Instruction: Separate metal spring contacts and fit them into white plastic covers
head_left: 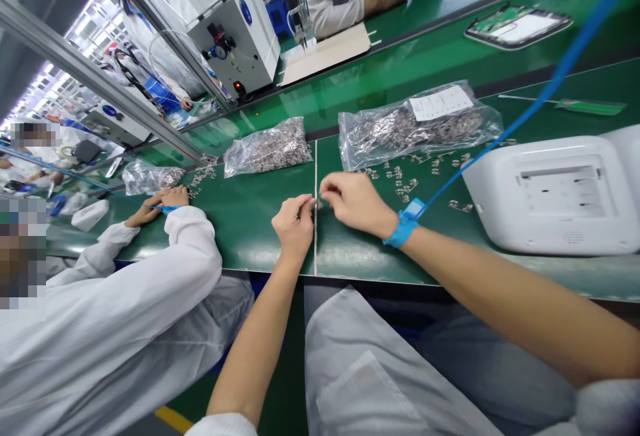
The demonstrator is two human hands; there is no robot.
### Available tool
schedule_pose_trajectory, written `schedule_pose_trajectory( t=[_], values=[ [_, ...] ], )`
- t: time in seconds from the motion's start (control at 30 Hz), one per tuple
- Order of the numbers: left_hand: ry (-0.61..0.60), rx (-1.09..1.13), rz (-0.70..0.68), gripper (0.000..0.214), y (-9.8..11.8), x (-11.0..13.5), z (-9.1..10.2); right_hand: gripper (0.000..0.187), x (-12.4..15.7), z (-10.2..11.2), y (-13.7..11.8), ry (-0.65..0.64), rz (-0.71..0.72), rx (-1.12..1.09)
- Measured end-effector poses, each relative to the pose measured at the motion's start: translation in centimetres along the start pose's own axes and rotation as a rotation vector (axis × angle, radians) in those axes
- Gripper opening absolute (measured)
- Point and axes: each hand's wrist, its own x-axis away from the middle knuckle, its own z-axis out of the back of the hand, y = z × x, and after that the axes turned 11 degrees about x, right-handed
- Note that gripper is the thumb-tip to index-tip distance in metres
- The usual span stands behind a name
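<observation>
My left hand is closed in a pinch over the green table, its thumb and forefinger tips pressed together. Facing it, my right hand also pinches, with a blue wrist strap around the wrist. The fingertips of both hands nearly meet above the pale seam in the table. Whatever is between them is too small and too hidden to name. Beyond my right hand lie several loose small metal pieces, near a clear bag of metal parts with a white label. A second bag of metal parts lies beyond my left hand.
At the right rests a white plastic housing. The strap's blue cord crosses above it. A green-handled tool lies behind. A co-worker's hands work at the left near another bag. A grey-white machine stands across the line.
</observation>
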Motion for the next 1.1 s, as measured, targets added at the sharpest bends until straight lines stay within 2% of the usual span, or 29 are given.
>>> schedule_pose_trajectory(
  t=[0.1, 0.23, 0.37, 0.5, 0.67, 0.8, 0.87, 0.93, 1.03, 1.1],
  values=[
    [-0.082, 0.084, 0.046, 0.012, -0.1, -0.3, 0.0, 0.012, -0.3, 0.8, 0.4, 0.028, -0.113, -0.085],
    [-0.145, 0.139, 0.004, 0.011, 0.2, -0.5, 0.0, 0.009, -0.5, 1.9, 0.9, -0.033, -0.204, -0.261],
    [-0.079, 0.162, -0.018, 0.004, 0.4, -0.1, 0.0, 0.005, -0.1, 2.5, 0.6, -0.112, -0.180, -0.329],
    [-0.038, 0.180, 0.033, 0.008, 0.7, 0.4, 0.0, 0.008, 0.5, 2.5, -0.1, -0.131, -0.119, -0.234],
    [-0.003, 0.244, 0.133, 0.010, 1.4, 1.0, 0.5, 0.012, 1.0, 2.3, -0.7, -0.047, -0.025, -0.027],
    [0.035, 0.264, 0.161, 0.013, 2.3, 1.2, 0.9, 0.011, 1.5, 2.1, -1.5, -0.005, 0.037, -0.013],
    [0.064, 0.274, 0.132, 0.018, 2.8, 1.3, 1.1, 0.008, 2.0, 1.7, -1.9, 0.011, 0.021, -0.071],
    [0.094, 0.281, 0.111, 0.024, 3.3, 1.3, 1.2, 0.015, 2.6, 1.3, -2.2, 0.038, -0.029, -0.167],
    [0.124, 0.337, 0.170, 0.034, 3.9, 1.4, 1.3, 0.029, 3.3, 0.6, -2.6, 0.072, -0.121, -0.259],
    [0.131, 0.388, 0.212, 0.037, 4.3, 1.4, 1.3, 0.032, 3.6, 0.3, -2.9, 0.067, -0.152, -0.255]
  ],
)
